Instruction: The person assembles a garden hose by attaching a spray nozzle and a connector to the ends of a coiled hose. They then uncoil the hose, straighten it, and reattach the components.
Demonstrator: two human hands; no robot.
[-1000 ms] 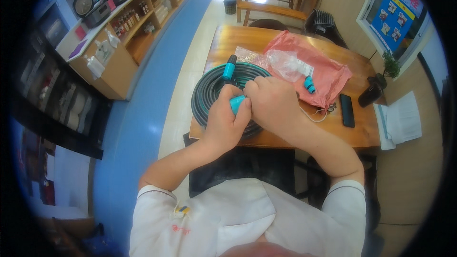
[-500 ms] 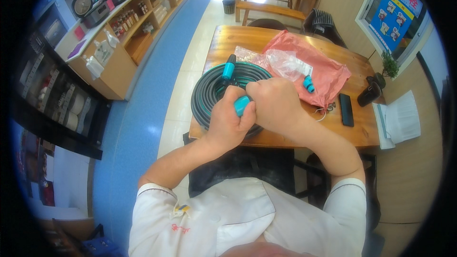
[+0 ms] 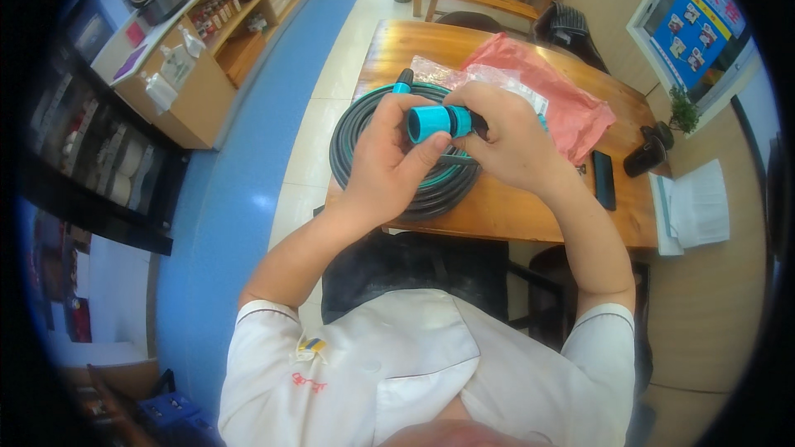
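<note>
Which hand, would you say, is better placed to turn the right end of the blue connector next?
The right hand, most likely: its thumb and fingers grip the right end of the blue connector, while the left hand holds the left end.

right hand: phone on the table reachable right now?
Probably yes: the phone lies uncovered to its right. But the right hand is gripping the teal connector, so it would likely need to let go first.

I look in remotely through the left head fisheye, tipped down and forward, the white shirt (image 3: 348, 372) nearest me, the wooden table (image 3: 507, 217) just beyond
</note>
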